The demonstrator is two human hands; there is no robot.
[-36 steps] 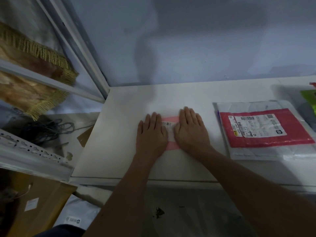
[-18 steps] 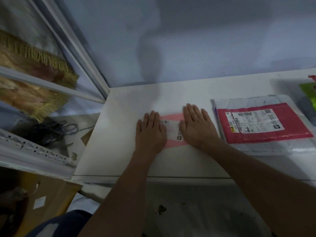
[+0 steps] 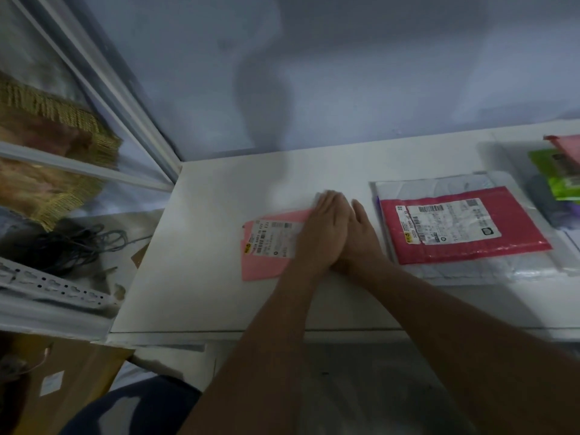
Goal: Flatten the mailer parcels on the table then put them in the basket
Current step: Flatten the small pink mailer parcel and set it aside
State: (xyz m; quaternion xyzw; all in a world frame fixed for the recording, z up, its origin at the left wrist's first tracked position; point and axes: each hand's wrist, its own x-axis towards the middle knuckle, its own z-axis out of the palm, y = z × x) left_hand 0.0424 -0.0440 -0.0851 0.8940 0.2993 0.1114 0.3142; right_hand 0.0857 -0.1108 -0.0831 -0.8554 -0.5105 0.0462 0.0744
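The white tabletop [image 3: 216, 202] carries everything. To the right, between its near and far edges, a red mailer [image 3: 464, 227] lies label-up on a clear plastic one [image 3: 439, 188], with a green parcel [image 3: 557, 174] beyond, toward the far edge. The pink mailer [image 3: 270, 249] lies nearer the tabletop's left edge, about midway back. A second ago my hands pressed side by side on its middle. Now both have slid to its right end, baring the label. My left hand [image 3: 326, 230] lies flat, fingers straight, partly over my right hand [image 3: 362, 243], also flat, and neither grips anything. I judge the smoothing stroke nearly finished and the mailer flat enough to lift. No basket is in view, so I cannot tell what it holds.
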